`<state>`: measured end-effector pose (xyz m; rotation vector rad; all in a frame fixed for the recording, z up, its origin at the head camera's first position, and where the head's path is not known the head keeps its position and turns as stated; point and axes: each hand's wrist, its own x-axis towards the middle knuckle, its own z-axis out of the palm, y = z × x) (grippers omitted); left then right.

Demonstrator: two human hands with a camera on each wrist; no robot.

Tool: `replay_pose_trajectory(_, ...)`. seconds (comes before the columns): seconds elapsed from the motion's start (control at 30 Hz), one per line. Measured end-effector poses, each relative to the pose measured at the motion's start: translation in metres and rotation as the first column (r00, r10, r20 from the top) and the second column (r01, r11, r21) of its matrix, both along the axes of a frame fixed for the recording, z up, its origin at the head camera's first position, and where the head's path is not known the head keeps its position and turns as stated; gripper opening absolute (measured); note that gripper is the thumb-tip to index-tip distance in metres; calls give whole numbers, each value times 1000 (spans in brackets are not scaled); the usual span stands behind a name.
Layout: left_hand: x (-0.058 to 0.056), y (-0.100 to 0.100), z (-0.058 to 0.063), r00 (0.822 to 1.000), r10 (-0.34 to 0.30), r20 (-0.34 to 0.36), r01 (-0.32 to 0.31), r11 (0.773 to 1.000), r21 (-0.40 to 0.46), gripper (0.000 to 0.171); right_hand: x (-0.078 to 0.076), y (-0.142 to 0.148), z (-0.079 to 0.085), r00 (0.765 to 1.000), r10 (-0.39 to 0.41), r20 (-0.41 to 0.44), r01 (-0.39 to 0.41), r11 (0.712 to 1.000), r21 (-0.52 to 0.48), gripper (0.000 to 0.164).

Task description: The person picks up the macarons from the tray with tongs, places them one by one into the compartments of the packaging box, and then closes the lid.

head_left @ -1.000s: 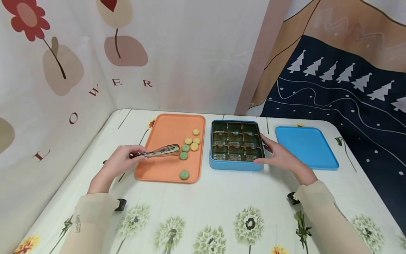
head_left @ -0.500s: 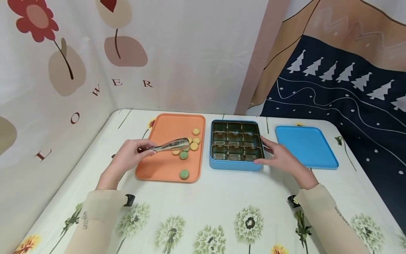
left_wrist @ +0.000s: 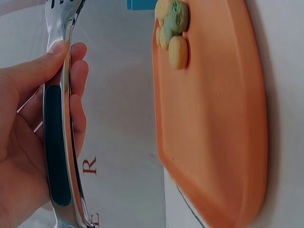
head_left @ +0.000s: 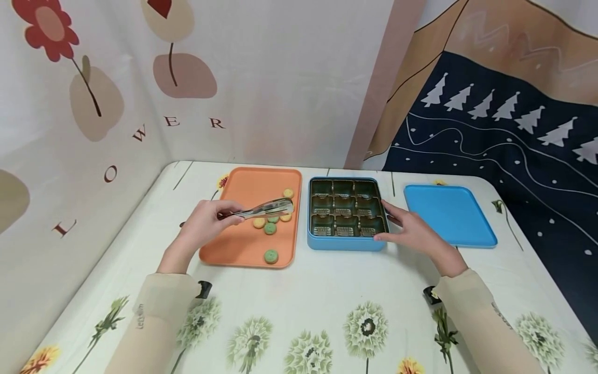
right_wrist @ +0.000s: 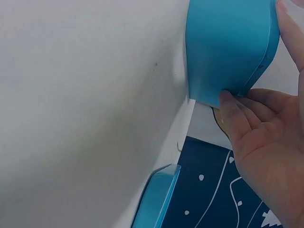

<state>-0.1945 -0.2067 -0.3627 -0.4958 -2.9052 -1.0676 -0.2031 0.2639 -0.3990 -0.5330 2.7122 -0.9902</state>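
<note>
My left hand [head_left: 205, 223] holds metal tongs [head_left: 266, 209] by the dark grip panels [left_wrist: 57, 142], the thumb on one arm and the fingers on the other. Their tips hover over the yellow cookies [head_left: 286, 217] at the right side of an orange tray [head_left: 247, 184], partly hiding them. Green cookies [head_left: 270, 228] lie among them, one [head_left: 271, 256] alone near the tray's front edge. At the right wall of a blue box [head_left: 345, 243] is my right hand [head_left: 411, 234], thumb at the front corner, fingers along the side. Inside the box, a dark insert [head_left: 344, 204] has several bare compartments.
A flat blue lid [head_left: 448, 215] lies on the table to the right of the box. The flower-printed tablecloth [head_left: 299, 311] spreads in front. Patterned curtains [head_left: 280, 104] hang directly behind the table.
My left hand has carried the tongs rightward and slightly away from me, from the green cookies to over the yellow ones. My right hand stays at the box.
</note>
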Motion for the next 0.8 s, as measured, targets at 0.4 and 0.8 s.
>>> replay_pose_trajectory(0.4, -6, 26, 0, 999, 8, -39, -7, 1000, 20, 18, -1, 1, -2, 1000, 0, -1, 0, 1000, 2, 100)
replay_pose_trajectory(0.8, -6, 53, -1, 1000, 19, -21, -18, 999, 41, 18, -1, 0, -2, 1000, -3, -6, 3, 1000, -6, 101)
